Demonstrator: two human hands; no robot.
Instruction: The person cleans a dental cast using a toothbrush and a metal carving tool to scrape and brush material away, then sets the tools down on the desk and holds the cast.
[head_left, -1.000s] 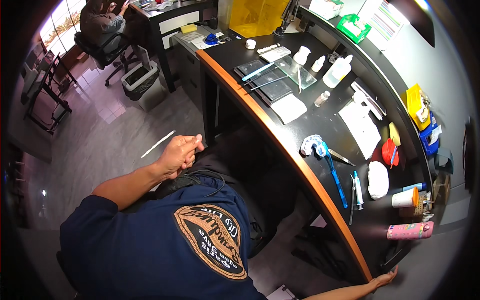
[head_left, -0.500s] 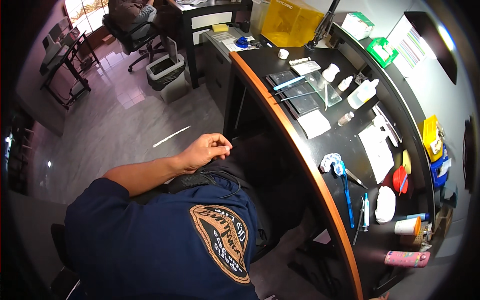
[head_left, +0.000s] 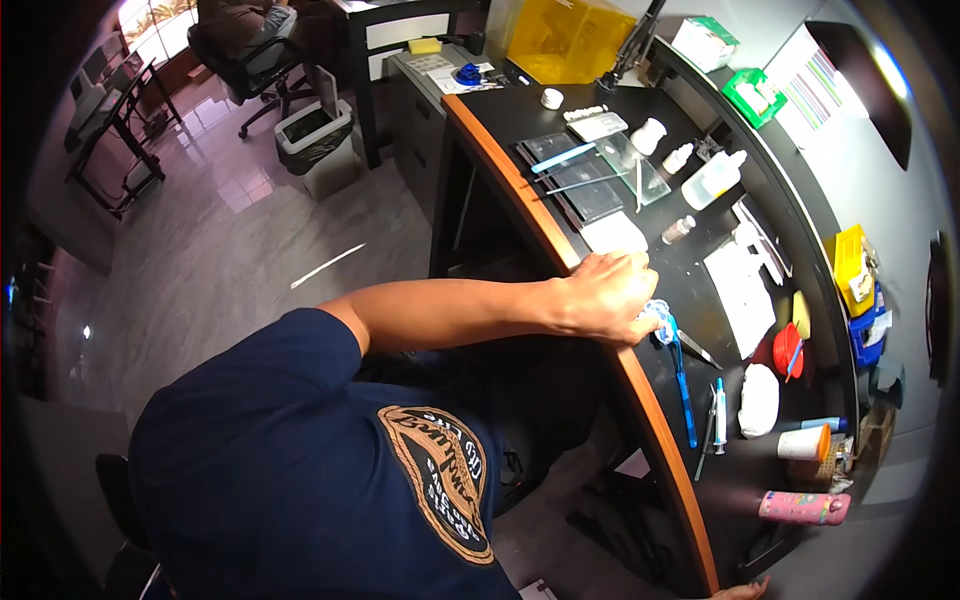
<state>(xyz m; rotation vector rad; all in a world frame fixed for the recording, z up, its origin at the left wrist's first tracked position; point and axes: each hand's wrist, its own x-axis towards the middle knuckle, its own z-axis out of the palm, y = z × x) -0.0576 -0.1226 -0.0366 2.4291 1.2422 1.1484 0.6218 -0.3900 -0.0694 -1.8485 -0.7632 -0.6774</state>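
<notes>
My left hand reaches over the wooden edge of the black desk. Its fingers are curled and their tips are at a small blue-and-white piece, rounded like a dental cast, partly covering it. Whether they grip it is hidden. From beside that piece a long blue handle runs toward the near part of the desk. A metal-tipped tool lies next to it, and a blue-and-white syringe is further along. At the lower edge only the fingers of my right hand show, stretched out with nothing visible in them.
A white cloth, a glass plate, bottles and a black case lie beyond my left hand. To the right are a red bowl, a white lump and a pink flask. A person sits far left.
My left hand has moved right, from over my lap to the blue-and-white piece on the desk. More of my right hand's fingers show at the bottom. The view has shifted slightly.
</notes>
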